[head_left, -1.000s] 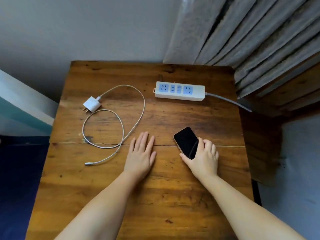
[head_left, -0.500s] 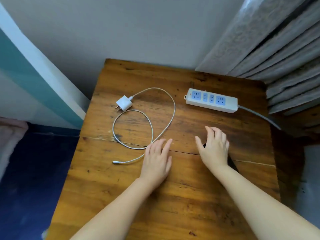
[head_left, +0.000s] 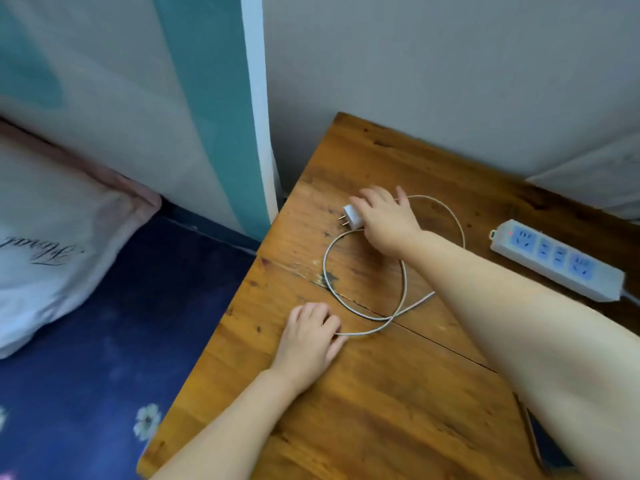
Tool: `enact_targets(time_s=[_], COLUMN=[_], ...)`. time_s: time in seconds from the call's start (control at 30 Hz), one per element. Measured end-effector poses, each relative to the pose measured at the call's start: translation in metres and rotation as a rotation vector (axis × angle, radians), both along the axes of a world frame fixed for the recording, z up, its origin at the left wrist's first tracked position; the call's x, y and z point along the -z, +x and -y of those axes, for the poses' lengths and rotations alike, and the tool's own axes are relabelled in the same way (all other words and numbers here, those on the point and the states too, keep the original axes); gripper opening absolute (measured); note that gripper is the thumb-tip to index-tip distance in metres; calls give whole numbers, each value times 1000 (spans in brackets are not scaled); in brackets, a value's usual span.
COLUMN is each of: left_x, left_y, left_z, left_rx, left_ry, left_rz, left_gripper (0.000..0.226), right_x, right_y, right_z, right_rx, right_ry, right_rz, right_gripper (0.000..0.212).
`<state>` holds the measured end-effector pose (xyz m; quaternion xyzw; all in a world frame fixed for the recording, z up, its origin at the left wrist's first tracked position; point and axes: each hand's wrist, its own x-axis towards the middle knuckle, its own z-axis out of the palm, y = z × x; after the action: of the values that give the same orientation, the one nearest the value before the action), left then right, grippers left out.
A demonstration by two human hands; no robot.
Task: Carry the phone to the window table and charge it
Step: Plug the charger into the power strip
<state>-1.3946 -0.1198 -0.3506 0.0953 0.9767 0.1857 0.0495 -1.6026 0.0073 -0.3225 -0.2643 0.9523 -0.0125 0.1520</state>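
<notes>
**Reaching for both ends of the charger**

Lying at the far left is a white pillow (head_left: 45,251) with script lettering, on a dark blue bed cover (head_left: 114,358) with pale flowers. A teal and white panel (head_left: 239,109) stands between the bed and the wooden surface (head_left: 381,417).

On the surface, the left hand (head_left: 310,336) rests knuckles up with its fingers curled down over the free end of the white cable (head_left: 327,271); the tip of the cable is hidden beneath them, so I cannot tell whether it is pinched or only covered. The cable runs out from under that hand, crosses itself and loops toward the far side.

The right hand (head_left: 388,220) lies across the loop, fingers closed around the white charger plug (head_left: 353,216), whose two prongs point left, clear of the fingers.

Further right, a white power strip (head_left: 557,259) with blue sockets lies near the wall. At the lower right edge, the dark phone (head_left: 543,448) lies flat on the surface, mostly hidden under the right forearm.
</notes>
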Motion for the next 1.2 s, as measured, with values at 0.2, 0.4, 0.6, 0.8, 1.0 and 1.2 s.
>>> enact_targets(time_s=[0.2,0.4,0.6,0.8,1.0,1.2], left_x=[-5,-25,-38,-32,-25,-26], left_y=[-5,-15,-17,-20,-22,-20], left_z=[-7,-37,-101,-135,-141,-148], left_rx=[-115,-154,-117,-7,17,5], left_ry=[123,288,411,360,317,338], left_rz=[40,43,31,36,42,64], left_gripper=[15,11,8,6,7,10], right_x=[-15,-58,-97,-100,-92,-94], right_y=[-2,12,8,12,8,2], right_z=[-4,-68,-215,-281,-291,-287], right_rx=[35,363,718,623,548,489], right_ry=[-31,-385,-196,57,92,170], right_rz=[20,61,57,128,134,165], right_gripper=[48,54,56,57,56,56])
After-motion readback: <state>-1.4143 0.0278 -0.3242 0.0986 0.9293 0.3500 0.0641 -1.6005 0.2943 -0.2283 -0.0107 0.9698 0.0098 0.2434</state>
